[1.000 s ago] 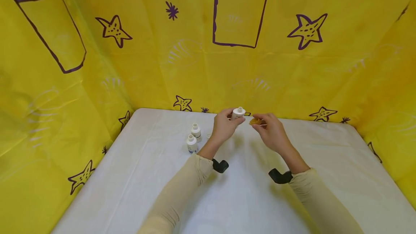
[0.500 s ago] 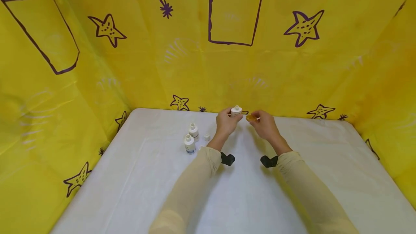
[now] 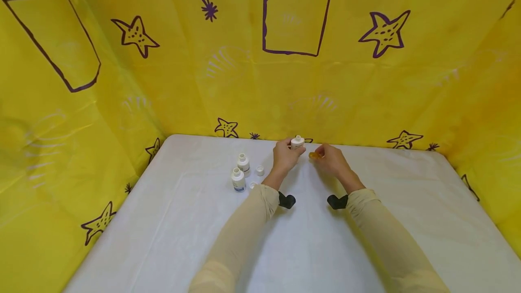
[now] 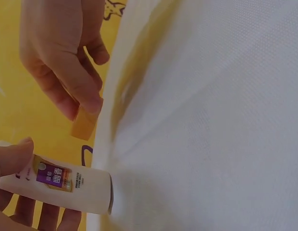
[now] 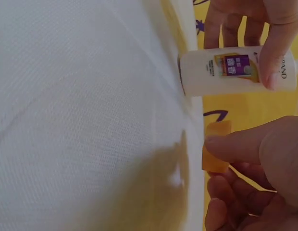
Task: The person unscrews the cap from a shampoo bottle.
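Gripping a white bottle (image 3: 297, 142) (left hand (image 3: 286, 156)), pinching an orange cap (image 3: 312, 154) (right hand (image 3: 331, 161)), two bottles (image 3: 241, 172) nearby.

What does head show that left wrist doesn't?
Only head: two more white bottles standing on the table, a loose cap beside them, both sleeves, and the yellow star backdrop. Only left wrist: the purple and orange label on the held bottle. Both: the left hand holding the white bottle, and the right hand pinching the small orange piece.
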Motion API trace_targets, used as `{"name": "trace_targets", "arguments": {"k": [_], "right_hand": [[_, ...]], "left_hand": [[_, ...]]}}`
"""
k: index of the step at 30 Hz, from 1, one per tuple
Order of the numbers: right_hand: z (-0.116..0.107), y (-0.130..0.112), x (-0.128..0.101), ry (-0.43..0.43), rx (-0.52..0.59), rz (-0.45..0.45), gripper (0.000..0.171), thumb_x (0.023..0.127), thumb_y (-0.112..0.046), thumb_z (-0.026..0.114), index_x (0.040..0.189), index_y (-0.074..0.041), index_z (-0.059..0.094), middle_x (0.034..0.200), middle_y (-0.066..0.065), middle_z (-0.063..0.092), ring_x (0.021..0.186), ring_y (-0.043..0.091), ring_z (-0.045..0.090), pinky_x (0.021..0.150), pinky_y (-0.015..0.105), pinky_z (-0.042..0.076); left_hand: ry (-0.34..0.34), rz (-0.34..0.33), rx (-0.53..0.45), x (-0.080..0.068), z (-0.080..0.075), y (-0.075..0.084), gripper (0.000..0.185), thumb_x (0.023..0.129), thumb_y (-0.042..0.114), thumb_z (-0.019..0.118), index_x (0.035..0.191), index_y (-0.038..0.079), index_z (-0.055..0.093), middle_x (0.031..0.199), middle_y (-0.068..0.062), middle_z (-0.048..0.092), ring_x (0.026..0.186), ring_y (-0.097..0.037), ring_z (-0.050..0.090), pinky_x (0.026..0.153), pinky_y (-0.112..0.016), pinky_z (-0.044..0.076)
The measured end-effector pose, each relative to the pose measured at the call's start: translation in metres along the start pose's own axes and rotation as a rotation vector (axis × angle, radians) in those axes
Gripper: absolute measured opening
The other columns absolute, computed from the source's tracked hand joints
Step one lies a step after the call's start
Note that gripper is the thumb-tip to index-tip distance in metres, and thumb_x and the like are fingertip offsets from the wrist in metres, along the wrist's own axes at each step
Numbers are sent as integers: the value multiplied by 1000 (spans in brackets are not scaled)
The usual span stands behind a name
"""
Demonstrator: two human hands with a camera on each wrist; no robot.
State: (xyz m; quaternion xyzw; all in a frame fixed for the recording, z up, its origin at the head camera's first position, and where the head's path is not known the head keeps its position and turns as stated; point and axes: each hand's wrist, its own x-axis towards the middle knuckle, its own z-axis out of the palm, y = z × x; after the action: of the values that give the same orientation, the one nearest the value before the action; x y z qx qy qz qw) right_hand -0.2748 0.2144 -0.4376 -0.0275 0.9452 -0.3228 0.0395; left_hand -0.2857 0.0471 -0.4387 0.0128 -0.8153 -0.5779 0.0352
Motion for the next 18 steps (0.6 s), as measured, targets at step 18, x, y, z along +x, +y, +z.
{"name": "trace_targets", "arguments": {"k": [18], "right_hand": [[12, 8, -2, -79, -66, 25, 37, 94, -10, 69, 126, 6, 58, 120, 26, 64, 107, 38, 60, 105, 53, 49]], "left_hand": [[-42, -19, 23, -5, 4, -8, 37, 91, 17, 78, 125, 6, 68, 124, -12, 71, 117, -27, 66, 102, -42, 56]]}}
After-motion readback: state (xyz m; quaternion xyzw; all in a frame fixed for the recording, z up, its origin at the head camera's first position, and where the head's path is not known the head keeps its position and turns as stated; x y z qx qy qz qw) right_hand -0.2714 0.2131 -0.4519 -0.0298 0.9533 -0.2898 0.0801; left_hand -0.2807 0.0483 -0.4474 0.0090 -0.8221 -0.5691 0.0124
